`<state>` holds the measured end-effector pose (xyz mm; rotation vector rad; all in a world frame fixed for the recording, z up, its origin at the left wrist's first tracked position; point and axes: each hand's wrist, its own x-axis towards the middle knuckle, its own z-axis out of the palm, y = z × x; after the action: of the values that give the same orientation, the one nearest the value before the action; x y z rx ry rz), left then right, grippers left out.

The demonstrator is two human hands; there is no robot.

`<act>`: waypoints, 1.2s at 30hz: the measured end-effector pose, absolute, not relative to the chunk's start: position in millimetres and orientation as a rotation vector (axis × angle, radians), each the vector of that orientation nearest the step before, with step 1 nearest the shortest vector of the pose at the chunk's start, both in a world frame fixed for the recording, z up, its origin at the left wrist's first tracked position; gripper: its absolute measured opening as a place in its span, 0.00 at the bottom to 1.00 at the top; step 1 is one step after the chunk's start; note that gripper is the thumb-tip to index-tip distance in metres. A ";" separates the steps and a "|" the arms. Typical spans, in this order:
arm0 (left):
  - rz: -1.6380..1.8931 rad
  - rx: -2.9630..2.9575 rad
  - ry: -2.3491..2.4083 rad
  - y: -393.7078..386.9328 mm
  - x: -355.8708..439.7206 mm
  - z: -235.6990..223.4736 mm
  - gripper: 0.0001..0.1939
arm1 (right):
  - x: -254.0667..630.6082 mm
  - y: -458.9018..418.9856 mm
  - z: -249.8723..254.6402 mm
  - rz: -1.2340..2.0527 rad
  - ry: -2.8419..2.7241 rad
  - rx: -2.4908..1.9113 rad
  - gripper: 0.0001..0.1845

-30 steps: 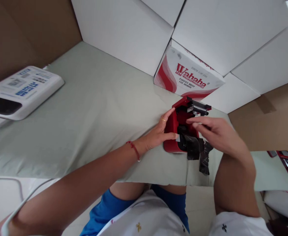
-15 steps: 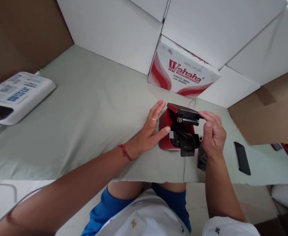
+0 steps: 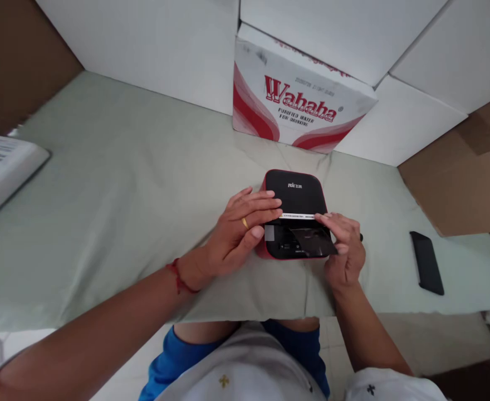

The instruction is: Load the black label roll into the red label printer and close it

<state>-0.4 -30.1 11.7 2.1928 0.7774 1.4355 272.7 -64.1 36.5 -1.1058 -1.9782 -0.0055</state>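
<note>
A small label printer point(image 3: 295, 195) with a black top and red sides sits on the cloth, its lid down. From its front slot a strip of dark, shiny film point(image 3: 312, 242) sticks out. My left hand point(image 3: 245, 223) lies with fingers stretched over the lid's left edge, its thumb by a small grey patch. At the right side my right hand point(image 3: 345, 245) is curled round the printer's edge, fingertips on the lid near a white printed strip point(image 3: 297, 216). Its thumb is at the film's end; whether it pinches the film is hard to tell.
A Wahaha water carton point(image 3: 299, 100) stands behind the printer against white boxes. To the right lies a black phone-shaped object point(image 3: 426, 262), near a brown cardboard box point(image 3: 457, 178). A white device point(image 3: 6, 167) with a label is at the left edge. The green cloth point(image 3: 145, 184) covers the table.
The printer's lid has swung from open to down, moved by my right hand. My left hand has shifted onto the lid. The view has turned, bringing the black phone-shaped object into sight.
</note>
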 end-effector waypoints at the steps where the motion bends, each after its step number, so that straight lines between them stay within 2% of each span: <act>1: 1.452 2.175 0.768 -30.0 0.2 12.5 0.22 | 274.0 -64.6 35.3 0.002 -1.968 -1.118 0.28; 8: 1.487 2.142 0.759 -30.3 3.9 14.4 0.22 | 275.4 -68.5 27.1 0.070 -1.856 -1.211 0.31; 12: 1.463 2.175 0.737 -30.2 2.6 15.1 0.20 | 273.3 -68.6 28.0 0.075 -1.885 -1.137 0.26; 16: 1.368 2.136 0.754 -32.4 0.5 14.2 0.23 | 271.8 -73.8 33.9 -0.001 -1.998 -1.137 0.33; 18: 1.341 2.008 0.808 -32.2 1.3 10.2 0.28 | 269.1 -77.7 38.7 -0.090 -2.063 -1.112 0.32; 22: 1.253 1.613 0.771 -27.6 7.3 -2.8 0.49 | 262.8 -82.3 45.5 -0.137 -2.150 -0.965 0.27; 24: 1.195 1.485 0.690 -24.9 10.4 -7.6 0.53 | 262.6 -82.7 45.6 -0.114 -2.170 -0.931 0.28; 30: 1.130 1.380 0.643 -20.5 11.3 -9.1 0.59 | 268.6 -82.5 43.1 -0.029 -2.170 -0.896 0.29; 36: 1.125 1.385 0.599 -18.3 12.0 -8.2 0.56 | 265.6 -79.7 45.0 -0.094 -2.170 -0.887 0.25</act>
<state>12.0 -18.3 -8.2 1.3855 0.5986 1.1252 265.6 -79.7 45.0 -0.8871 -2.1703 -0.0941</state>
